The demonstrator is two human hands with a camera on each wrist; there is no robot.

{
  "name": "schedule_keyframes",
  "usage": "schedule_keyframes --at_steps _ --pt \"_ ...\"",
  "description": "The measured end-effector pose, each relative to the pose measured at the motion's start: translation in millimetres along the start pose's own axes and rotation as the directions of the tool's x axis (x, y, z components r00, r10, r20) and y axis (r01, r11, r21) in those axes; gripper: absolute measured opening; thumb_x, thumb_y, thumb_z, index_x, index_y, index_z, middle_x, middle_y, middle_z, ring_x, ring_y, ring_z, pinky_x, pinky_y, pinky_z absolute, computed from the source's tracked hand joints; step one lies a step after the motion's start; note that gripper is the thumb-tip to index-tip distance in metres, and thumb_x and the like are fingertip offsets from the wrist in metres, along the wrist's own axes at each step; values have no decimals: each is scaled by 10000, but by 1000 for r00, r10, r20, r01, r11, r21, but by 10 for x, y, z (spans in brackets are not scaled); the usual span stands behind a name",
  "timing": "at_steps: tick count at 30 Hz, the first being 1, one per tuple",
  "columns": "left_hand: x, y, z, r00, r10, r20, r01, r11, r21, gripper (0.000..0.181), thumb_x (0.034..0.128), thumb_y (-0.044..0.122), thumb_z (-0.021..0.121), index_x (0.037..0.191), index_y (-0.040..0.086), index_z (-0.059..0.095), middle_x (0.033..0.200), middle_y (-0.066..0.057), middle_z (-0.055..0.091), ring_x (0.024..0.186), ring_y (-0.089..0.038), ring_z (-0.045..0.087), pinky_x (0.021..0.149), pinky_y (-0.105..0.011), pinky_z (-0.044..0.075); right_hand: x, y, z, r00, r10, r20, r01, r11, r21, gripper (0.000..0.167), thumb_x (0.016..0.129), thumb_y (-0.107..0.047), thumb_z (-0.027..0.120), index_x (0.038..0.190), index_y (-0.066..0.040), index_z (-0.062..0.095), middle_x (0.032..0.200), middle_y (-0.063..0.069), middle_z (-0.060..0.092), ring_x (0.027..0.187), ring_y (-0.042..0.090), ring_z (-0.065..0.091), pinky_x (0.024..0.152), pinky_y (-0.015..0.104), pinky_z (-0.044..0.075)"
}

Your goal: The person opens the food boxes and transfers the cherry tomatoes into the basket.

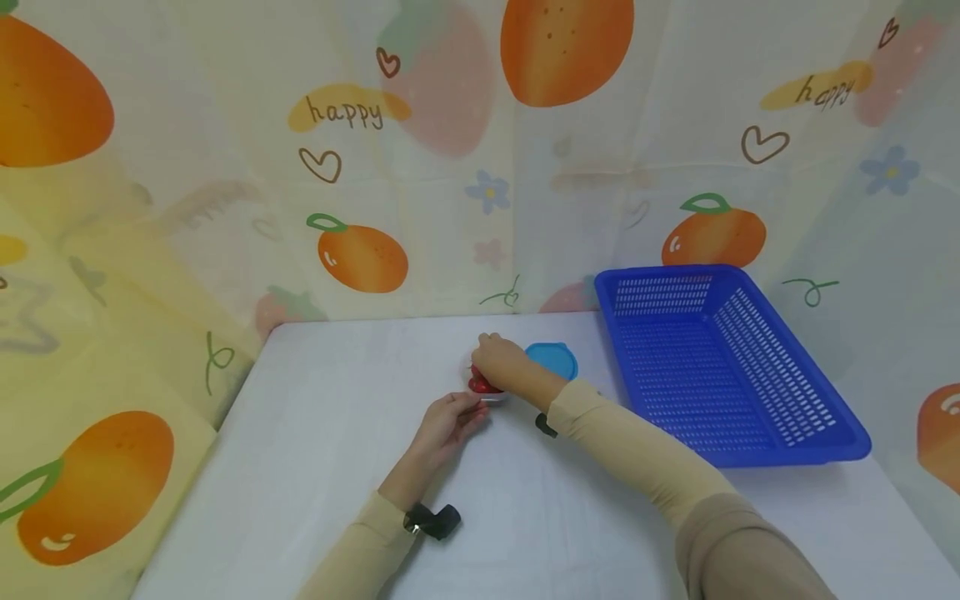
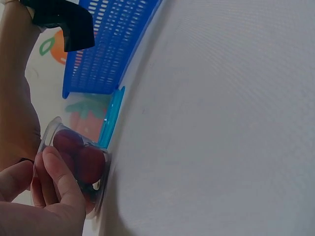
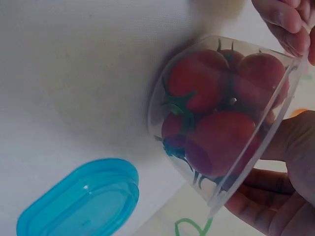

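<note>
Red tomatoes [image 3: 221, 142] sit in a clear container [image 1: 492, 397] on the table [image 1: 337, 383]. The left hand [image 1: 444, 423] pinches its rim; whether the right hand [image 1: 498, 360] above grips anything, I cannot tell. Nearby lie a blue lid [image 1: 552, 360] and basket [image 1: 693, 367].

Head view looks down; close wrist views share tomatoes [image 3: 224, 142].

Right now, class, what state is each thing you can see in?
Container: uncovered, with tomatoes inside.
Tomatoes: red, some with green stems attached.
Lid: off, lying on the table.
Basket: open-topped, resting on the table.
Backdrop: hanging behind the table.
Left hand: fingers at the container's rim.
Right hand: over the container, grip unclear.
</note>
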State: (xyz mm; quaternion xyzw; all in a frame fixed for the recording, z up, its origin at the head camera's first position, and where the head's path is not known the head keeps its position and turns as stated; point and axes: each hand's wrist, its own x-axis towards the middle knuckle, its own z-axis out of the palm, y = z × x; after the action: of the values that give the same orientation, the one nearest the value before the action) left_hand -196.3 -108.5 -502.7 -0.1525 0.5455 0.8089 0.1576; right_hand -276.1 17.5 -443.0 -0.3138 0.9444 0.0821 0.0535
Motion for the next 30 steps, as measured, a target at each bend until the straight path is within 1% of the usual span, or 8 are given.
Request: schedule_keyframes --at_steps 3,7,12,15,18,23,26,30 --pt "10 -5 8 1000 3 -6 -3 1000 0 175 969 82 562 1114 -15 560 955 -70 685 874 -131 683 818 -236 584 8 3 21 1000 -2 -16 2 1000 -3 223 892 -182 708 1102 -107 713 1038 92 630 934 201 580 853 258 562" --pt "12 -5 9 1000 8 -9 -8 1000 7 187 968 93 568 1120 -16 563 966 -76 683 874 -132 681 821 -232 583 16 25 36 1000 3 -24 -3 1000 6 242 890 -209 711 1105 -99 704 1049 89 635 942 198 583 873 254 560" --pt "15 -14 9 1000 11 -10 -11 1000 10 146 964 72 560 1086 -6 568 931 -60 678 859 -123 679 817 -235 584 7 73 13 1000 16 -6 -16 997 76 222 893 -177 689 1090 -74 683 1048 81 639 935 188 581 897 265 539" --pt "14 -13 8 1000 12 -9 -12 1000 4 132 962 68 559 1073 -2 568 926 -56 676 855 -123 678 818 -236 584 -9 109 -22 1000 13 14 -15 990 141 207 874 -143 695 1067 -71 678 1024 72 642 907 179 575 896 279 532" --pt "6 -1 4 1000 17 -6 -16 1000 2 125 963 67 558 1064 -6 563 917 -55 670 853 -128 674 816 -236 584 -3 145 -59 999 17 49 -26 979 202 198 862 -147 710 1044 -74 679 990 55 640 880 168 561 881 281 536" --pt "-6 13 4 1000 14 -4 -14 1000 -1 110 958 62 561 1052 5 562 909 -43 660 856 -128 671 811 -228 582 8 180 -122 991 44 127 -79 953 291 170 874 -145 703 1027 -75 681 939 41 655 849 161 565 850 278 544" --pt "1 3 4 1000 6 8 -6 1000 0 129 960 75 564 1069 7 564 927 -44 661 871 -130 670 827 -231 579 -10 177 -138 986 57 159 -106 943 316 151 888 -121 681 1032 -76 679 926 42 668 838 160 576 827 270 547" --pt "2 -33 0 1000 -4 13 4 1000 -9 160 960 101 574 1088 4 572 946 -54 667 884 -141 671 838 -234 577 -48 162 -144 983 67 169 -121 935 332 137 892 -98 669 1026 -74 677 921 46 668 835 162 577 807 263 549"
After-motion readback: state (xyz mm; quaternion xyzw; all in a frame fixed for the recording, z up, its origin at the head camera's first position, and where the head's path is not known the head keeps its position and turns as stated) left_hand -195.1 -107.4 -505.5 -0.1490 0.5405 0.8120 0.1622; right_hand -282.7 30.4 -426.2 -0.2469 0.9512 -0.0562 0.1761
